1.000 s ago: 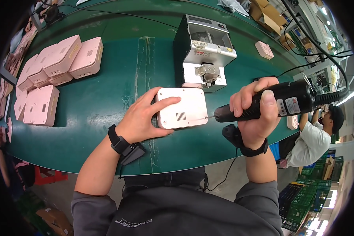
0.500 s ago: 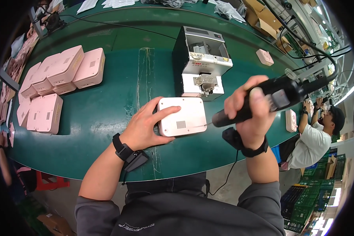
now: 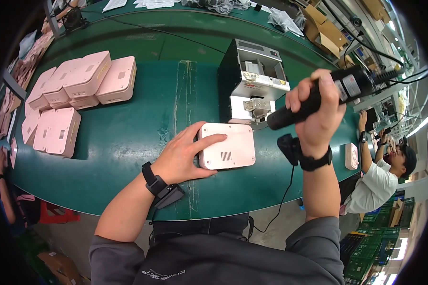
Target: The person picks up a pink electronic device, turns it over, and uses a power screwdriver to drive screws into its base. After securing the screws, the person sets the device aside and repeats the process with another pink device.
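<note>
A pale pink plastic casing [image 3: 238,147] lies on the bench in front of me, its vented side up with screw holes at the corners. My left hand [image 3: 183,151] grips it at its left end, index finger flat on top and thumb along the near edge. My right hand [image 3: 321,107] is wrapped round a black corded electric screwdriver [image 3: 305,107]. The tool is raised to the right of the casing and apart from it; its bit cannot be made out. Just beyond the casing stands a black and silver screw feeder [image 3: 252,80].
Several similar pink casings [image 3: 88,76] are piled at the left. Another pink casing [image 3: 351,156] sits near the right edge of the green bench [image 3: 128,175]. A co-worker [image 3: 383,171] is at the right. Cardboard boxes [image 3: 321,31] and plastic bags [image 3: 285,23] lie at the back.
My right hand has lifted the screwdriver up and away from the casing's near right corner. My left hand keeps its hold on the casing. The co-worker's arm now reaches farther over the bench.
</note>
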`<state>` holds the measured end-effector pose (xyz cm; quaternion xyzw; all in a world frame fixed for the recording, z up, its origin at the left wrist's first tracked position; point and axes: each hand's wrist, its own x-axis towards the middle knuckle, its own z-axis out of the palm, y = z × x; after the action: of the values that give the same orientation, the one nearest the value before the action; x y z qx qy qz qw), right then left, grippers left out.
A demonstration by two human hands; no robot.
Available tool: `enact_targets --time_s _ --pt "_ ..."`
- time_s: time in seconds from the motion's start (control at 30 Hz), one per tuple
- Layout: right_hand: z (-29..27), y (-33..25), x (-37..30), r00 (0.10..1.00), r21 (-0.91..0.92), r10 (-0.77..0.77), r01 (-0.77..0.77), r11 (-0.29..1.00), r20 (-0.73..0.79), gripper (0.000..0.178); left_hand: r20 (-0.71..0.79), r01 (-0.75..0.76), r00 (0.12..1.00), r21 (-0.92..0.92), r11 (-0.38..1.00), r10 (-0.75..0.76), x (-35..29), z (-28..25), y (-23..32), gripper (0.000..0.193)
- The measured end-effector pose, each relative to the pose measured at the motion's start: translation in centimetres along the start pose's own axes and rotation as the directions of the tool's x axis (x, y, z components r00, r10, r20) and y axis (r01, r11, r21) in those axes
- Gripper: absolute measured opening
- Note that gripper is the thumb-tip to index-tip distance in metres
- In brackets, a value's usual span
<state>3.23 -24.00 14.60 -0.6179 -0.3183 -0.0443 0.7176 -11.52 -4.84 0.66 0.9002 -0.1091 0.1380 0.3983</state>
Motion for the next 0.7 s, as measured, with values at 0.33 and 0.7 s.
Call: enact_targets --time_s 0.33,0.7 --pt "0.9 -3.1 -6.1 0.98 0.267 0.025 -0.079 0.96 0.197 0.035 -0.014 -0.007 1.0 -0.006 1.0 0.006 0.0 0.4 -0.3 0.082" --pt "1.6 -1.8 -7.5 0.951 0.294 0.079 -0.17 0.941 0.298 0.035 -0.042 0.057 0.997 -0.049 0.997 -0.06 -0.3 0.7 0.0 0.081"
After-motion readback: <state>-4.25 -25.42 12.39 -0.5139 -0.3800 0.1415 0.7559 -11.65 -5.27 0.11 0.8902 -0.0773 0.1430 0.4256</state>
